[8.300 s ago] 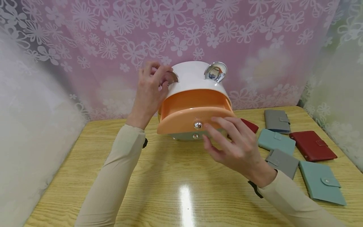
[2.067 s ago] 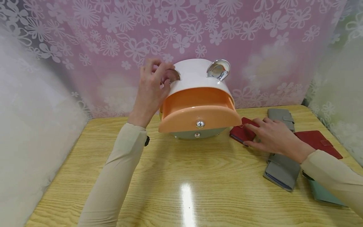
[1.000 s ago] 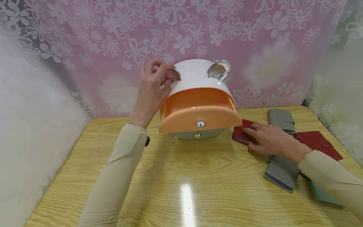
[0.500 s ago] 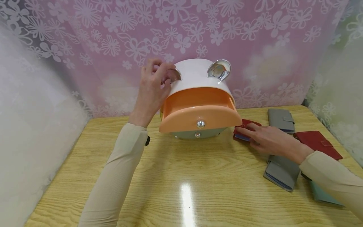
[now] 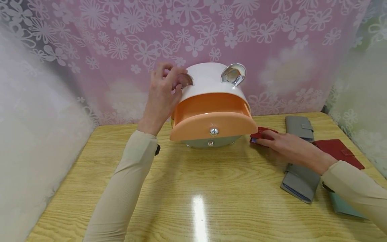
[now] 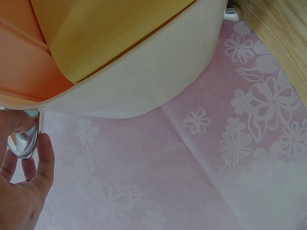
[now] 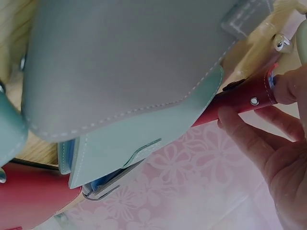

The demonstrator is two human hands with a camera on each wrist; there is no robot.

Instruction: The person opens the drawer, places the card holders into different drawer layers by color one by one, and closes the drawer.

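A white cabinet (image 5: 208, 79) with two shiny silver ears stands at the back of the table in the head view. Its orange drawer (image 5: 213, 126) is pulled out, showing a bare orange inside. My left hand (image 5: 161, 95) pinches the left silver ear (image 6: 21, 143) between thumb and fingers. To the right of the drawer, my right hand (image 5: 287, 148) holds a small red wallet (image 5: 263, 132) by its near side. In the right wrist view, thumb and fingers lie on either side of this red wallet (image 7: 244, 98), and a snap shows on it.
Around my right hand lie a grey wallet (image 5: 299, 127), a larger red wallet (image 5: 340, 153), another grey wallet (image 5: 300, 183) and a teal wallet (image 5: 347, 206) partly under the sleeve. A closed green drawer (image 5: 196, 143) sits below the orange one. A flowered curtain hangs behind.
My right hand has gone from beside the drawer knob to the small red wallet, now gripped and tilted with its blue inner edge showing. My left hand stays on the ear.
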